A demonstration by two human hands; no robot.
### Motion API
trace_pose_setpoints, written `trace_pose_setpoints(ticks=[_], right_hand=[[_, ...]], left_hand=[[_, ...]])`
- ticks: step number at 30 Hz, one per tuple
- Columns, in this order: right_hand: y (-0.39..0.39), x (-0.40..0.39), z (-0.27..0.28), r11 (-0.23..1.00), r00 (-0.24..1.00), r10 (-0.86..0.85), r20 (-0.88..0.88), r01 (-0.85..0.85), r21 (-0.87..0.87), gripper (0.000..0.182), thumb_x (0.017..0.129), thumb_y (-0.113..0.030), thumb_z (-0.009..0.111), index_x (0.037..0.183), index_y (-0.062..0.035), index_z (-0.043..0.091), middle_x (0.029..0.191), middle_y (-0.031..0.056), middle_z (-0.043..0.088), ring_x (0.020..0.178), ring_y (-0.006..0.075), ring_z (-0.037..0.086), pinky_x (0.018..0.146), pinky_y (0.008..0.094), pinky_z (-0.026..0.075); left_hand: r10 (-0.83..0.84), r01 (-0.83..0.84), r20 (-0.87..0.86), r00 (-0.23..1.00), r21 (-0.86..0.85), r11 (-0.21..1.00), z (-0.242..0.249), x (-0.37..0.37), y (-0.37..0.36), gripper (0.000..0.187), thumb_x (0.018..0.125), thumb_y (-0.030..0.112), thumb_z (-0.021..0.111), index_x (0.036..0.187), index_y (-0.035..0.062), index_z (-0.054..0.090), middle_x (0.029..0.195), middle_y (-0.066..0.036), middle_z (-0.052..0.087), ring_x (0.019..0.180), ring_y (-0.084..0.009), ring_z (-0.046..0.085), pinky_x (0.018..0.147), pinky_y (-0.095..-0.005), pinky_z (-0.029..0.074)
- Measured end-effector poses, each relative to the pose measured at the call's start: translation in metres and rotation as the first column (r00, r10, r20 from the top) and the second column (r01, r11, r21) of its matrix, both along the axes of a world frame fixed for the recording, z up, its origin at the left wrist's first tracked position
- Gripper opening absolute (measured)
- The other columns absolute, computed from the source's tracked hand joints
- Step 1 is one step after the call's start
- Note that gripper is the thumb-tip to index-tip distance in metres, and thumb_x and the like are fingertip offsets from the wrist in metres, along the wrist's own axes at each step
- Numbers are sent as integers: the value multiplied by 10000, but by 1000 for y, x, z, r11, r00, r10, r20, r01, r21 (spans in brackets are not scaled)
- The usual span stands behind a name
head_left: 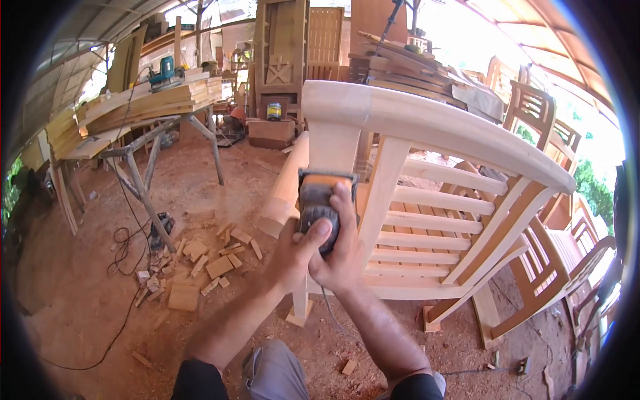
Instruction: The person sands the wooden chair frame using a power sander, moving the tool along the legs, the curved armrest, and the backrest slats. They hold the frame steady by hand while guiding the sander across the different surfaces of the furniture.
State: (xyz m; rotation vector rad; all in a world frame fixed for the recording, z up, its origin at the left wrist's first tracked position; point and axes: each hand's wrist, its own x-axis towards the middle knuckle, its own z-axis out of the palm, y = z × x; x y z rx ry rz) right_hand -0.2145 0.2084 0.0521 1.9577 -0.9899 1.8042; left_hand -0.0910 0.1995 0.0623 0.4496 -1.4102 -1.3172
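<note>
Both my hands grip an orange and black power sander [316, 193] in the middle of the head view. My left hand [293, 257] wraps round its left side, thumb across the rear of the body. On the other side, my right hand [341, 247] is closed round it with a finger laid along the top. The sander's front edge lies against the upright post of a pale wooden bench [337, 143], below its rounded top rail. A cord [330, 310] trails down from the sander. The sander's underside is hidden.
Wood offcuts [200, 260] litter the dusty ground at left. Beyond them stands a rough trestle table [143, 143] with stacked boards and a teal power tool [167, 72]. Wooden chairs [563, 253] crowd the right side. A black cable [100, 360] crosses the floor.
</note>
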Motion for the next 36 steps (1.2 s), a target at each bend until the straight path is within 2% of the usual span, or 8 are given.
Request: trace_pose_setpoints(ticks=[5, 10, 14, 18, 21, 30, 32, 36], right_hand=[[-1, -2, 51, 992, 999, 28, -27, -31, -119, 789, 863, -238, 793, 1490, 22, 391, 1564, 342, 445, 1399, 504, 526, 1080, 499, 522], [-3, -7, 2, 999, 999, 40, -19, -40, -11, 808, 852, -236, 805, 1482, 46, 385, 1560, 357, 438, 1419, 513, 500, 1130, 508, 485], [8, -5, -32, 995, 999, 24, 28, -26, 97, 780, 864, -199, 784, 1488, 50, 388, 1563, 369, 426, 1425, 534, 482, 1152, 520, 462], [-5, -9, 18, 997, 999, 34, -17, -35, -70, 789, 862, -216, 797, 1492, 29, 391, 1565, 350, 435, 1433, 514, 484, 1143, 491, 474], [-3, -8, 49, 990, 998, 61, -24, -63, -125, 789, 862, -226, 799, 1491, 21, 392, 1560, 355, 437, 1432, 515, 485, 1133, 498, 479], [12, -13, -44, 994, 1000, 1, 4, -1, 111, 850, 868, -287, 828, 1505, 46, 374, 1568, 358, 425, 1446, 527, 463, 1146, 510, 466], [6, -16, -41, 998, 1000, 12, 10, -13, 60, 845, 869, -284, 827, 1506, 42, 376, 1568, 356, 425, 1444, 526, 466, 1143, 508, 469], [-3, -18, 18, 997, 999, 30, -19, -31, -65, 811, 866, -245, 801, 1504, 33, 384, 1563, 353, 439, 1412, 524, 503, 1129, 510, 478]], left_hand=[[28, -33, -43, 999, -118, 992, 33, -3, -12, 783, 956, 550, 754, 1281, -123, 520, 1173, -164, 660, 1051, -172, 672, 843, -270, 560], [7, -9, 44, 999, 41, 999, -6, 0, -8, 780, 965, 546, 748, 1283, -120, 496, 1196, -174, 645, 1063, -178, 668, 860, -277, 565], [-18, 18, 15, 1000, 42, 999, -40, -7, -5, 789, 966, 553, 741, 1298, -121, 502, 1215, -177, 649, 1069, -188, 670, 863, -278, 564], [-72, 72, -12, 997, -36, 997, 24, -5, -1, 795, 952, 535, 768, 1281, -136, 497, 1199, -182, 643, 1075, -187, 666, 861, -278, 560], [30, -36, -51, 998, -111, 993, 38, -9, -6, 793, 956, 541, 759, 1281, -133, 495, 1183, -174, 643, 1067, -183, 664, 860, -275, 557], [5, -5, 15, 1000, 14, 1000, -45, -13, 0, 744, 960, 516, 764, 1276, -115, 526, 1189, -171, 661, 1050, -180, 673, 856, -284, 565], [32, -32, 14, 999, 0, 999, -52, -16, -2, 746, 957, 513, 768, 1276, -116, 527, 1190, -175, 662, 1046, -182, 676, 852, -288, 568], [2, -3, -24, 1000, -46, 999, 11, -16, -3, 763, 951, 531, 769, 1253, -120, 511, 1186, -191, 651, 1048, -190, 675, 849, -290, 571]])
